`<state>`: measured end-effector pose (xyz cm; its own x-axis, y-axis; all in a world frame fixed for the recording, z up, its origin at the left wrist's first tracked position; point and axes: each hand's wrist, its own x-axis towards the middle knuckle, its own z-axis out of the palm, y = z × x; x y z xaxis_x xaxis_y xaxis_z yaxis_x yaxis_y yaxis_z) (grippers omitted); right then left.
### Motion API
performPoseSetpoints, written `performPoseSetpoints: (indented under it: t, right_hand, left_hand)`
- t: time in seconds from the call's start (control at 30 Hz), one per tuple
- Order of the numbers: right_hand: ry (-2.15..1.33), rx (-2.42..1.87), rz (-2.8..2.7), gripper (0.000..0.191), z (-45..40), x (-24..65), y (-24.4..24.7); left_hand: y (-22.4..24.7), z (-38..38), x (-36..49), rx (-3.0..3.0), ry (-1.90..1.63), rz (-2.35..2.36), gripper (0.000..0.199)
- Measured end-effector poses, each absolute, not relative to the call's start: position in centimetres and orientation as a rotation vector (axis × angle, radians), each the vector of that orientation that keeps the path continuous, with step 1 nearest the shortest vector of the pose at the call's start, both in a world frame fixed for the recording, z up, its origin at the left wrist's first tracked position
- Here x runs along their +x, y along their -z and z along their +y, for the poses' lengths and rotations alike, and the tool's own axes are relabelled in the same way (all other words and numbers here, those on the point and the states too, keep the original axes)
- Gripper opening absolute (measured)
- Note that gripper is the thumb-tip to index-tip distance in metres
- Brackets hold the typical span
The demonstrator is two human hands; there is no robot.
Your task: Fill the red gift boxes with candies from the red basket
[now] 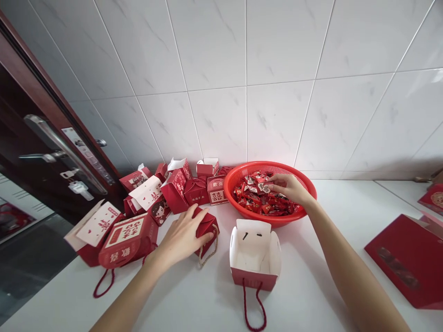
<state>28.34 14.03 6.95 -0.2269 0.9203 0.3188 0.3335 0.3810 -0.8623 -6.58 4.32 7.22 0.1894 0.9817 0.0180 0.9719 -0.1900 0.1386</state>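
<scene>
My left hand [183, 233] is curled over a small red gift box [207, 226] with a twine handle. Its thumb presses the near side while the fingers lie over the top. My right hand [290, 188] reaches into a red plastic basket [309, 184], thumb and fingertips pinched at a red-and-white wrapped candy [265, 188]. Below that hand lie many more red-wrapped candies [266, 205]. Between my arms stands an opened gift box [255, 256], its white inside facing up and its dark red cord handle trailing toward me.
Several red and white gift boxes [131, 237] crowd the left side and run along the tiled wall [218, 124]. A larger red box [408, 263] stands at the right on the white tabletop [194, 299]. At the left is a dark door with a metal handle [69, 157] and keys.
</scene>
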Motion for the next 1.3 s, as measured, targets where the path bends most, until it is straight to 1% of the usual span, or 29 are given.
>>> performPoseSetpoints:
  t: [0.1, 0.17, 0.2, 0.27, 0.37, 0.43, 0.5, 0.57, 0.7, 0.8, 0.93, 1.07, 1.3]
  right_hand:
    - [-0.873, -1.085, -1.733, 0.036, 14.1, 28.4, -6.9]
    - [-0.89, -1.068, -1.704, 0.037, 14.1, 28.5, -6.8]
    - [-0.897, -1.058, -1.69, 0.038, 14.2, 28.5, -6.8]
    - [-0.911, -1.033, -1.669, 0.038, 14.2, 28.6, -6.7]
    - [-0.937, -0.997, -1.668, 0.036, 14.2, 28.5, -6.8]
    - [-0.953, -0.977, -1.675, 0.036, 14.2, 28.5, -6.8]
    - [-0.966, -0.957, -1.68, 0.037, 14.2, 28.4, -6.8]
    - [-0.975, -0.939, -1.687, 0.037, 14.2, 28.4, -6.9]
    - [-1.015, -0.929, -1.698, 0.036, 14.2, 28.4, -7.0]
    - [-1.083, -0.942, -1.709, 0.038, 14.0, 28.3, -7.2]
    - [-1.138, -0.967, -1.667, 0.038, 13.6, 28.4, -7.4]
    - [-1.14, -0.989, -1.651, 0.037, 13.4, 28.4, -7.3]
    - [-0.951, -1.027, -1.675, 0.044, 13.3, 27.9, -7.3]
  left_hand:
    - [-7.7, 5.4, -6.9, 2.256, -0.027, 2.138, 0.064]
    - [-8.6, 6.2, -6.6, 2.227, -0.007, 2.236, 0.063]
    - [-9.1, 6.6, -6.3, 2.239, -0.066, 2.238, 0.062]
    - [-9.9, 7.6, -5.0, 2.314, -0.322, 2.083, 0.056]
    - [-10.3, 9.7, -1.9, 2.379, -0.774, 1.582, 0.047]
    - [-9.9, 11.5, 0.7, 2.33, -0.933, 1.365, 0.044]
    - [-9.2, 13.4, 3.2, 2.22, -1.008, 1.249, 0.043]
    - [-8.3, 15.1, 5.0, 2.054, -1.005, 1.139, 0.042]
    - [-6.8, 16.8, 6.4, 1.868, -0.963, 0.929, 0.03]
    - [-6.1, 17.0, 6.1, 1.783, -0.952, 0.821, 0.032]
    - [-5.7, 16.9, 5.8, 1.7, -1.037, 0.806, 0.038]
    - [-5.7, 16.8, 5.9, 1.749, -1.046, 0.827, 0.034]
    - [-5.7, 16.6, 5.8, 1.753, -1.003, 0.789, 0.03]
